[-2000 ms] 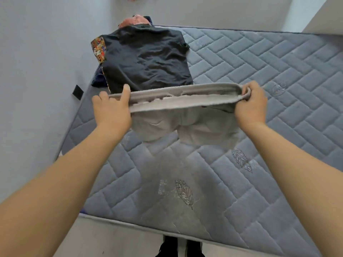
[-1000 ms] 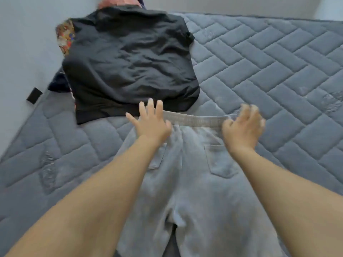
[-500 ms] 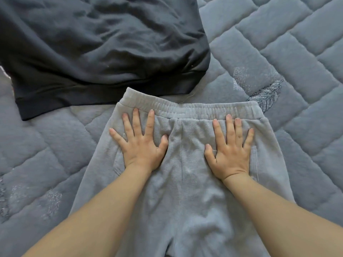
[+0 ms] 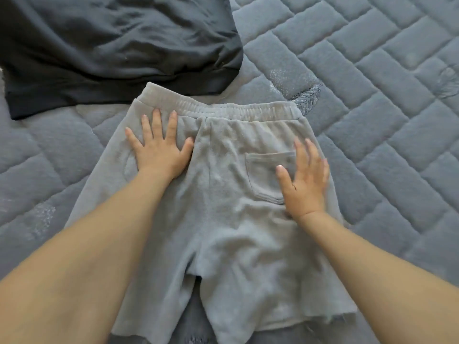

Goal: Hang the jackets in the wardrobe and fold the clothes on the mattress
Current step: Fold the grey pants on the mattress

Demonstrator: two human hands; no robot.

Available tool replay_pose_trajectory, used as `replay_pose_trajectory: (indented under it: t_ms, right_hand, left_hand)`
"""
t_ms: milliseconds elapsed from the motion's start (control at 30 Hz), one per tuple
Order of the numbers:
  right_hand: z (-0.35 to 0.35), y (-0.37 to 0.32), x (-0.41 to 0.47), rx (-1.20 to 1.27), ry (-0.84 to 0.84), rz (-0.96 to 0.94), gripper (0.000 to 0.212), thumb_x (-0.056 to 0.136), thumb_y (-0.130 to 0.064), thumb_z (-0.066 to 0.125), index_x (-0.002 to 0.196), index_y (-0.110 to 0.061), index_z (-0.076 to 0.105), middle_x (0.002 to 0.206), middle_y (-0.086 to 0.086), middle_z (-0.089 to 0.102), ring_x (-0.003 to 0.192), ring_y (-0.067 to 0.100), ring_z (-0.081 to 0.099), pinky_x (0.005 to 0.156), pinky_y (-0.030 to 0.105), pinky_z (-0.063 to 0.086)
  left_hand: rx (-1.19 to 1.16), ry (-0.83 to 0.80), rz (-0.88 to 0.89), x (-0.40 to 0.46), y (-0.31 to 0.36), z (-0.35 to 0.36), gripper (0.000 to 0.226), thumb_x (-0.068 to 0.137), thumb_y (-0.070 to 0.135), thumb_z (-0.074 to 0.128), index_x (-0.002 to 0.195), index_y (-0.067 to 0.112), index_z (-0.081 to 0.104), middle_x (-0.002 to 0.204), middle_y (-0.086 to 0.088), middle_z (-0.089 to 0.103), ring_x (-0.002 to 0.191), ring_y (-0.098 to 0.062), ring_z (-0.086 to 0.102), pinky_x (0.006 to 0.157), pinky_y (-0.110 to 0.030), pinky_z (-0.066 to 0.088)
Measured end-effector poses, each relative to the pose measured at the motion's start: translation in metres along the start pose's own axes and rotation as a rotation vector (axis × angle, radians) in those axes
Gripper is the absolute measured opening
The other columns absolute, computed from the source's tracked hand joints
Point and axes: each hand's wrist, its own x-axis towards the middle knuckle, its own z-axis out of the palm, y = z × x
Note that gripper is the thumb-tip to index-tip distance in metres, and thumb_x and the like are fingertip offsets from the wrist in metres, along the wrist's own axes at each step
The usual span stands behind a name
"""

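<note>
**Grey shorts lie flat under two hands**

Grey and soft, the shorts (image 4: 223, 219) lie spread out flat on the mattress (image 4: 372, 120). Their stretchy band is at the far end and the two legs point back toward the person. A small pocket (image 4: 263, 175) shows on the right half.

The head view looks straight down at both bare arms, which reach forward over the shorts.

The left hand (image 4: 159, 147) lies flat on the left half of the shorts, just below the band. Its fingers are straight and spread wide, with the palm down on the cloth. It grips nothing; it only presses.

The right hand (image 4: 304, 180) is on the right half, over the pocket and close to the side edge of the shorts. Its fingers are straight too and lie closer together. They look a bit blurry. The thumb sticks out to the left, over the pocket. This hand also grips nothing.

A dark top (image 4: 111, 50) lies on the mattress past the shorts, to the left. Its bottom edge touches the band of the shorts.

The mattress is blue-grey with puffy stitched blocks.
</note>
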Motion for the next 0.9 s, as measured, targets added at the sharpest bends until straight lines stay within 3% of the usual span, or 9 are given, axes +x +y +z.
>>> replay_pose_trajectory:
  t_ms: [100,233,367,467,533,567,667,767,900]
  right_hand:
    - [-0.048,0.054,-0.076,0.075,-0.071,0.358,0.081,0.078,-0.062,0.052,0.141,-0.012,0.043,0.140,0.013,0.043,0.131,0.031,0.038,0.110,0.045,0.028]
    - [-0.080,0.093,-0.138,0.084,-0.399,0.454,0.064,0.077,-0.038,0.078,0.130,-0.021,0.047,0.125,0.001,0.043,0.120,0.023,0.043,0.103,0.046,0.039]
    - [-0.082,0.095,-0.149,0.298,-0.541,0.605,0.024,0.087,-0.022,0.070,0.105,-0.010,0.059,0.113,0.010,0.060,0.102,0.027,0.060,0.091,0.046,0.051]
    - [-0.087,0.092,-0.162,0.466,-0.528,0.766,0.017,0.092,-0.008,0.058,0.108,-0.009,0.053,0.111,0.013,0.063,0.101,0.029,0.061,0.086,0.042,0.053]
    - [-0.094,0.088,-0.167,0.547,-0.543,0.865,0.017,0.092,0.000,0.047,0.107,-0.009,0.047,0.109,0.015,0.058,0.094,0.030,0.058,0.074,0.039,0.052]
    - [-0.100,0.086,-0.169,0.561,-0.563,0.901,0.016,0.092,0.002,0.041,0.101,-0.011,0.044,0.103,0.015,0.054,0.085,0.029,0.056,0.064,0.035,0.048]
    - [-0.119,0.088,-0.170,0.397,-0.543,0.850,0.015,0.091,0.000,0.035,0.094,-0.014,0.039,0.089,0.008,0.045,0.069,0.021,0.043,0.053,0.028,0.033]
    - [-0.137,0.102,-0.175,0.042,-0.512,0.724,0.020,0.091,-0.004,0.042,0.110,-0.009,0.035,0.101,0.014,0.051,0.090,0.033,0.054,0.071,0.038,0.044]
    - [-0.131,0.098,-0.191,-0.244,-0.560,0.697,0.058,0.090,-0.013,0.052,0.140,-0.008,0.023,0.144,0.022,0.033,0.126,0.042,0.044,0.102,0.046,0.040]
  left_hand:
    - [-0.214,-0.016,-0.096,-0.065,0.019,-0.006,0.073,0.095,0.057,0.026,0.157,0.022,0.009,0.165,-0.010,0.001,0.151,-0.031,-0.002,0.120,-0.056,-0.002]
    - [-0.589,-0.043,-0.273,-0.222,0.065,0.010,0.070,0.090,0.043,0.058,0.147,0.016,0.029,0.151,-0.013,0.024,0.137,-0.035,0.024,0.113,-0.048,0.021]
    - [-0.896,-0.040,-0.769,-0.284,0.081,0.024,0.071,0.081,0.036,0.073,0.134,0.004,0.038,0.140,-0.021,0.039,0.128,-0.038,0.039,0.106,-0.046,0.033]
    - [-1.045,-0.191,-1.152,-0.290,0.080,0.023,0.085,0.077,0.045,0.074,0.139,0.003,0.034,0.146,-0.020,0.033,0.129,-0.038,0.041,0.104,-0.045,0.040]
    - [-1.138,-0.410,-1.133,-0.298,0.081,0.022,0.063,0.082,0.035,0.070,0.132,0.002,0.050,0.133,-0.019,0.053,0.116,-0.036,0.055,0.094,-0.046,0.051]
    - [-1.281,-0.501,-1.061,-0.303,0.082,0.018,0.041,0.086,0.026,0.065,0.120,0.004,0.061,0.112,-0.017,0.067,0.098,-0.034,0.065,0.079,-0.043,0.058]
    - [-1.578,-0.568,-0.857,-0.314,0.080,0.008,0.009,0.091,0.008,0.051,0.091,0.011,0.060,0.058,-0.003,0.063,0.049,-0.015,0.059,0.046,-0.027,0.048]
    - [-1.343,-0.540,-0.770,-0.338,0.066,0.013,0.006,0.091,0.004,0.048,0.096,0.008,0.051,0.056,-0.007,0.056,0.041,-0.016,0.046,0.041,-0.021,0.034]
    - [-1.028,-0.849,-0.687,-0.364,0.039,0.031,0.016,0.089,0.003,0.052,0.104,0.002,0.049,0.074,-0.014,0.056,0.048,-0.021,0.050,0.044,-0.024,0.041]
